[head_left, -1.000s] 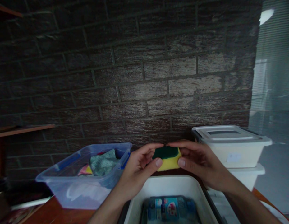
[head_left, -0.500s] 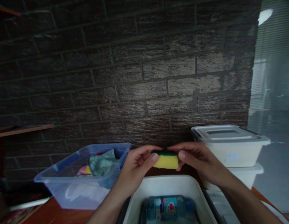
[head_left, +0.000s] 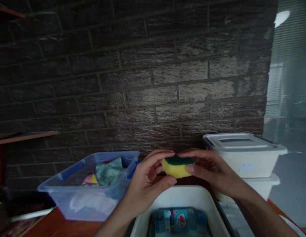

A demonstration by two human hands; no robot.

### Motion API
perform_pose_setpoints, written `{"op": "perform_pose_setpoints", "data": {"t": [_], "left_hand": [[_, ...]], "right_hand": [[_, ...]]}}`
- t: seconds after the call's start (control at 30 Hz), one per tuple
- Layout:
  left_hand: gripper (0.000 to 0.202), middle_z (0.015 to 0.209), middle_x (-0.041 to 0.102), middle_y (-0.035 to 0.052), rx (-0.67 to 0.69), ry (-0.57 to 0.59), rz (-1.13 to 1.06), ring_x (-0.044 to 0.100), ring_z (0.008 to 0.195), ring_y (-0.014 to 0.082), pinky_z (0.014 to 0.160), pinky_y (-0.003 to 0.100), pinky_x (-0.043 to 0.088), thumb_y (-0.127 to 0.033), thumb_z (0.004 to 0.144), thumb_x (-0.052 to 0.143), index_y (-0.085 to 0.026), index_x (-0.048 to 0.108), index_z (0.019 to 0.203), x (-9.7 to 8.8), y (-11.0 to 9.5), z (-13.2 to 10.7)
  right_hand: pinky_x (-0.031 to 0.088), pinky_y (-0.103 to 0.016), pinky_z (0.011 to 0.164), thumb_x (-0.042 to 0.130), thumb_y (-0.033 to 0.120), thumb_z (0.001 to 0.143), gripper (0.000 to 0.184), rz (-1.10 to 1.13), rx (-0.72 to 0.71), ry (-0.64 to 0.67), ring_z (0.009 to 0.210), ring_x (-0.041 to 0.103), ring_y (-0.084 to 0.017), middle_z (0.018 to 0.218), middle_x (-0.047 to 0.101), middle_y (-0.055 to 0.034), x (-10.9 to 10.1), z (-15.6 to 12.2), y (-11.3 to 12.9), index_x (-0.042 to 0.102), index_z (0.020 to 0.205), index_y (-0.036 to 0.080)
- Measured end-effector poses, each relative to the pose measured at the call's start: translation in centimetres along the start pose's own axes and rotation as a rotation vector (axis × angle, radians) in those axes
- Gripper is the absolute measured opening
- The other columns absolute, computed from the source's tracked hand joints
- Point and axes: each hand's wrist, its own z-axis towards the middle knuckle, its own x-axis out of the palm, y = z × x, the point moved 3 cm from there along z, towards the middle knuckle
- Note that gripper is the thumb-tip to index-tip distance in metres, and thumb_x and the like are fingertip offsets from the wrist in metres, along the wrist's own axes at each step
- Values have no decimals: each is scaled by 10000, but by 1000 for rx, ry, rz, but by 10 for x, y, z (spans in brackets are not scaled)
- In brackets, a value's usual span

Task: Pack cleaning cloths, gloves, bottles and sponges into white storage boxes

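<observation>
A yellow sponge [head_left: 177, 169] with a dark green scouring side on top is held up between both hands, above the far edge of a white bin [head_left: 185, 194]. My left hand [head_left: 148, 181] has its fingers bent round the sponge's left end, with the thumb below. My right hand [head_left: 212, 169] grips the right end, thumb on the yellow face and fingers behind. Inside the white bin lies a bottle [head_left: 181, 220] with a blue label and bluish contents.
On the left stands a clear plastic box [head_left: 76, 200] holding a green-grey cloth [head_left: 109, 172] and other fabrics. To the right, lidded white boxes [head_left: 259, 161] are stacked. A dark brick wall [head_left: 143, 82] rises behind. A wooden shelf [head_left: 27, 136] juts in at left.
The sponge has tilted and flexed, showing more of its green side. My left thumb has moved off its front face to below it. My right hand keeps its grip.
</observation>
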Motion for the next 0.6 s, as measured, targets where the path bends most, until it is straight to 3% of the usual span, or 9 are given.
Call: {"op": "perform_pose_setpoints", "data": {"t": [0.17,0.33,0.5,0.6], "left_hand": [[473,1271,681,94,-75,-28,-16,675,1123,233,968,350,554,-189,875,745,-258,600,1320,-1,1,1],[598,1319,670,74,-3,-93,193,651,1188,239,1056,367,502,-164,792,824,-277,587,1329,-1,-1,0],[573,1306,681,63,52,-104,383,632,1214,262,1077,397,484,-183,768,841,-282,631,1292,0,-3,-3],[600,1256,702,52,60,-95,381,655,1161,257,1024,380,514,-201,742,865,-292,632,1287,1,-2,-3]], "right_hand": [[487,-371,1077,759,169,867,354,66,-95,56,1211,622,-210,1362,626,-55,3,-1,0,724,1202,278],[478,-443,1095,817,191,820,612,-81,-99,56,1175,641,-224,1280,671,-70,3,-1,-5,586,1378,293],[450,-433,1115,868,269,767,644,-332,-220,62,1341,514,-280,1449,545,-78,-1,-3,1,628,1363,312],[463,-393,1073,881,305,748,648,-499,-257,68,1287,542,-274,1420,552,-79,-2,-4,7,644,1351,307]]}}
